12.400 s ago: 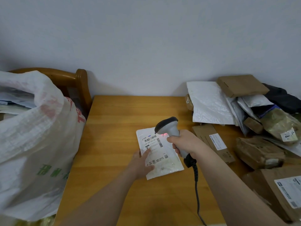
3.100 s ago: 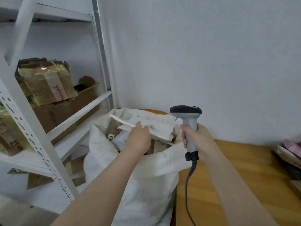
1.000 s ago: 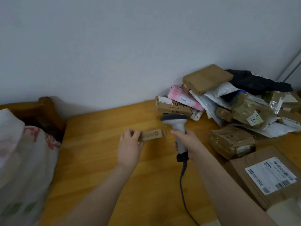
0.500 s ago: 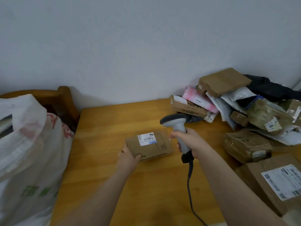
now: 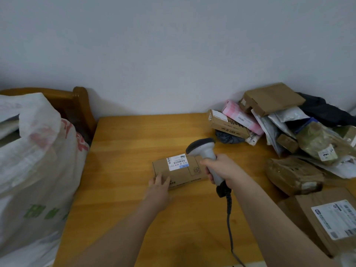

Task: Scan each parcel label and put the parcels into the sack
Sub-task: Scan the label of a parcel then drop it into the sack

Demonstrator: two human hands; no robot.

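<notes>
The flat cardboard box (image 5: 180,171) lies on the wooden table (image 5: 125,147) between the hands. The left hand (image 5: 159,186) rests straight fingers on its near left corner. The right hand (image 5: 221,168) grips the grey scanner (image 5: 204,149) by the handle, head over the box's far right edge. The white label (image 5: 177,161) carries barcodes and a blue patch. A woven white sack (image 5: 32,160) stands at the left. A brown carton (image 5: 229,125) at the right reads "AI LIAN".

Matt cardboard box (image 5: 180,173), glossy wooden table (image 5: 134,143), woven sack (image 5: 34,170)
</notes>
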